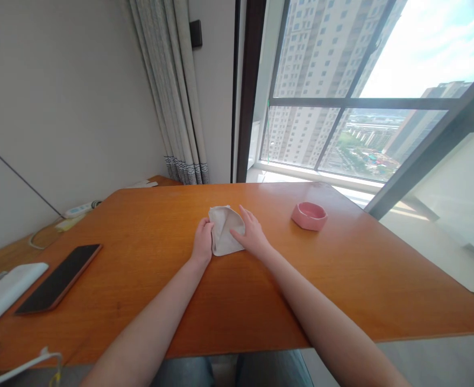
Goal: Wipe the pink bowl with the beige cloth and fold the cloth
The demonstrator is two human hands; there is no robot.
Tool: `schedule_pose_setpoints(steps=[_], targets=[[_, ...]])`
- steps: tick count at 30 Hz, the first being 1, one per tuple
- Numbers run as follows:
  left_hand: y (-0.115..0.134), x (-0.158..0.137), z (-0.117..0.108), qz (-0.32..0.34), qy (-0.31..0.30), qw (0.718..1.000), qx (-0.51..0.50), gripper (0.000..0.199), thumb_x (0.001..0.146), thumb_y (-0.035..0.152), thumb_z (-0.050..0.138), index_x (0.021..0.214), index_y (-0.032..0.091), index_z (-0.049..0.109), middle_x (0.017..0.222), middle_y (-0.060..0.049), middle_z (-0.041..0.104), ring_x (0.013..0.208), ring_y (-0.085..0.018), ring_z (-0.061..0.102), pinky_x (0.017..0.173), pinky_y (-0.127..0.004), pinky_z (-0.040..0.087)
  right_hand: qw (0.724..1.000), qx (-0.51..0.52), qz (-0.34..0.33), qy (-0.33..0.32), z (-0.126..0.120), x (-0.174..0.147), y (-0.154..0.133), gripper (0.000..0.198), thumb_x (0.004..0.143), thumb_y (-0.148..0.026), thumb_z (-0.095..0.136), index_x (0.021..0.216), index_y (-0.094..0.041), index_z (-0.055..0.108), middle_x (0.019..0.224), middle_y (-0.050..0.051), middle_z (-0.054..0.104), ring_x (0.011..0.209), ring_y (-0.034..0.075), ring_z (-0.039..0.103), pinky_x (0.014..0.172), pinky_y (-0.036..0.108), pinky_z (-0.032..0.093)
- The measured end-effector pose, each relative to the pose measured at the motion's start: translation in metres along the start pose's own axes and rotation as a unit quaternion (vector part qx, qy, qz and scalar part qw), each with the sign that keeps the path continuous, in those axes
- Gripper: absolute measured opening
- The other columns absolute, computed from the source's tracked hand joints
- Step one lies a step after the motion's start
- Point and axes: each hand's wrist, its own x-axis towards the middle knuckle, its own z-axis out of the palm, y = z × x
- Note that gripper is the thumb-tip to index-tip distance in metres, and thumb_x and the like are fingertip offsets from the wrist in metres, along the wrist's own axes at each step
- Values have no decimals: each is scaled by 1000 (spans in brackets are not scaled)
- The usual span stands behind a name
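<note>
head view: a folded, off-white fabric cloth (pixel 223 231) is at the middle of a glossy orange-brown wooden worktop (pixel 240 306). the left hand (pixel 203 241) pinches its left edge; the right hand (pixel 253 232), thumb and fingers spread, is at its right. the step seems to be arranging the folds, calling for a steady left grip. the cloth's right edge and some left fingertips are hidden; whether its underside touches the wood is unclear.

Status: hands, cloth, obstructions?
Left hand holding white cloth at left edge. Right hand open at right edge. Pink bowl off right, clear of both hands.
</note>
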Motion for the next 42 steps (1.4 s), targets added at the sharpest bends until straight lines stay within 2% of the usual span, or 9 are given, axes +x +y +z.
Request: schedule_pose_setpoints(steps=[4, 9, 17, 21, 25, 29, 33, 37, 42], targets=[[0, -5, 4, 7, -108, 992, 58, 10, 69, 29, 49, 70, 19, 52, 69, 2, 54, 67, -13, 50, 63, -24, 41, 999, 9, 11, -31, 9, -4, 3, 58, 73, -17, 47, 130, -19, 42, 126, 11, 51, 113, 23, 49, 100, 39, 38], [-1, -6, 6, -29, -108, 992, 55, 8, 69, 28, 46, 69, 20, 47, 62, 4, 49, 60, -12, 47, 57, -23, 39, 992, 47, 81, 84, -3, 5, 17, 36, 84, -22, 33, 115, -20, 51, 97, 7, 58, 91, 21, 55, 88, 37, 44], [3, 7, -9, 56, 140, 988, 31, 8, 73, 28, 41, 72, 21, 43, 70, 3, 48, 68, -12, 46, 63, -23, 39, 964, -151, 36, -217, 9, -6, 9, 54, 85, -48, 47, 132, -21, 46, 146, 10, 36, 136, 30, 27, 111, 52, 14], [5, 19, -21, 51, 231, 972, 17, 7, 71, 24, 43, 76, 21, 39, 75, 3, 45, 73, -12, 47, 70, -25, 39, 940, -225, 161, -198, 7, -2, 23, 59, 89, -49, 38, 139, -18, 38, 152, 13, 24, 140, 35, 14, 109, 60, 6], [16, 18, -24, 117, 303, 944, 61, 19, 70, 18, 48, 85, 22, 38, 88, 0, 46, 85, -14, 49, 84, -29, 39, 946, -229, 175, -147, 0, 4, 39, 55, 90, -46, 38, 137, -19, 40, 150, 14, 28, 139, 35, 18, 107, 59, 14], [23, 3, -15, 256, 92, 932, 238, 13, 78, 19, 45, 91, 22, 46, 97, -4, 52, 99, -18, 51, 94, -32, 38, 950, -242, 152, -126, 1, 4, 36, 49, 90, -42, 39, 131, -18, 47, 146, 16, 33, 137, 37, 21, 107, 59, 14], [9, -3, -10, 210, -198, 850, 440, 23, 77, 23, 53, 100, 22, 56, 112, -9, 59, 112, -26, 50, 104, -43, 30, 965, -218, 54, -136, 2, 2, 23, 46, 87, -42, 46, 126, -18, 50, 141, 14, 41, 132, 32, 31, 108, 51, 18], [-7, 5, -18, 133, -216, 814, 523, 34, 78, 31, 56, 112, 23, 57, 133, -12, 50, 129, -32, 38, 109, -53, 16, 968, -162, -16, -190, 3, 2, 20, 34, 82, -33, 53, 113, -19, 57, 123, 10, 54, 116, 24, 47, 99, 37, 33], [-3, 12, -27, 153, -171, 792, 566, 27, 79, 30, 52, 103, 19, 61, 119, -14, 58, 116, -31, 49, 99, -44, 34, 974, -153, 14, -165, -3, 6, 25, 20, 78, -12, 47, 93, -18, 59, 103, 7, 60, 99, 20, 52, 85, 30, 39]])
